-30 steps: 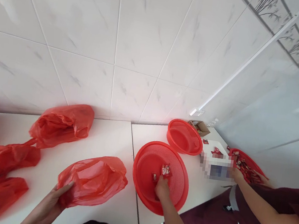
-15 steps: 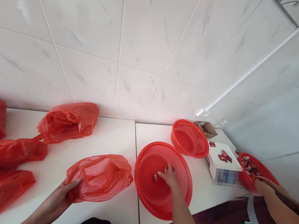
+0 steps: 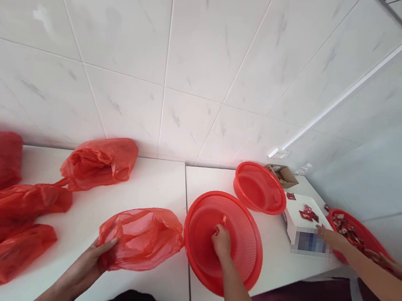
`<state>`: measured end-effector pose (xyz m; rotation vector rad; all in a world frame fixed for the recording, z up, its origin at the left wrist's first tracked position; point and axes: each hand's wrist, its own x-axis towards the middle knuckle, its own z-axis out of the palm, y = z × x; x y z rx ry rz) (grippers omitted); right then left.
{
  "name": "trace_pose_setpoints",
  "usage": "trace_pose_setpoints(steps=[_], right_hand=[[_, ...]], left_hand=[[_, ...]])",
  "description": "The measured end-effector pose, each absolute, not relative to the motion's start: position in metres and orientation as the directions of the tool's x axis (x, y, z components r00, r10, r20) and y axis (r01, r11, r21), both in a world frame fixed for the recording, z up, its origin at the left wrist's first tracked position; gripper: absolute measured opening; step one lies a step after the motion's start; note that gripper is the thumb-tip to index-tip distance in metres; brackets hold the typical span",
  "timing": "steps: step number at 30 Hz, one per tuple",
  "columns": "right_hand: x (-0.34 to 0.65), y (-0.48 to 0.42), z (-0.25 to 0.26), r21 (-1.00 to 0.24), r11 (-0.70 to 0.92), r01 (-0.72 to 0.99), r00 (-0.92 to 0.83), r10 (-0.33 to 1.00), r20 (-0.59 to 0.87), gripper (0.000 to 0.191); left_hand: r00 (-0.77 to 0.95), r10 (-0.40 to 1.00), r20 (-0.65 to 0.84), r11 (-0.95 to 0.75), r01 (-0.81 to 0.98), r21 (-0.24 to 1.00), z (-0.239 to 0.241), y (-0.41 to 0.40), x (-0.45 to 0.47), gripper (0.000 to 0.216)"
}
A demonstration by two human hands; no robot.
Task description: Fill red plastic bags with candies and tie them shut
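My left hand [image 3: 91, 263] grips the near edge of a crumpled red plastic bag [image 3: 143, 236] lying on the white table [image 3: 166, 185]. My right hand [image 3: 221, 242] reaches down into a round red mesh basket [image 3: 249, 236], fingers curled over a small red packet whose tip shows at the fingertips. One more small red packet [image 3: 224, 218] lies loose in the basket just beyond my fingers.
Several other red plastic bags [image 3: 100, 162] lie at the left of the table. A second red basket [image 3: 260, 187] and a small cardboard box [image 3: 283, 174] stand behind. At the right, another person's hand [image 3: 330, 236] rests near a white box and a red basket of packets [image 3: 355, 233].
My right hand has drawn back toward me in the basket and closed over a packet; one packet stays behind. My left hand keeps its hold on the bag. The other person's arm reached leftward.
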<state>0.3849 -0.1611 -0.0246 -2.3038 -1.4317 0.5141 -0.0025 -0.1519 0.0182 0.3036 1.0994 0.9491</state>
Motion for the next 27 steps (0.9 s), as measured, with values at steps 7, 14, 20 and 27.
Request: trace_pose_setpoints(steps=[7, 14, 20, 27], right_hand=[[0.328, -0.160, 0.042, -0.752, -0.159, 0.640, 0.288, 0.957, 0.042, 0.018], [0.222, -0.156, 0.055, -0.861, 0.070, 0.504, -0.171, 0.985, -0.020, 0.023], [0.226, -0.141, 0.047, -0.820, 0.018, 0.573, 0.081, 0.994, 0.078, 0.041], [0.356, -0.166, 0.009, -0.462, -0.549, 0.696, 0.522, 0.829, -0.199, 0.052]], left_hand=[[0.169, 0.780, -0.603, 0.594, -0.505, 0.627, 0.025, -0.152, 0.002, 0.057], [0.228, 0.773, -0.591, 0.617, -0.484, 0.620, 0.021, -0.151, 0.005, 0.059], [0.241, 0.749, -0.617, 0.648, -0.460, 0.607, 0.018, -0.151, 0.001, 0.063], [0.252, 0.745, -0.617, 0.654, -0.460, 0.601, 0.017, -0.150, 0.003, 0.068]])
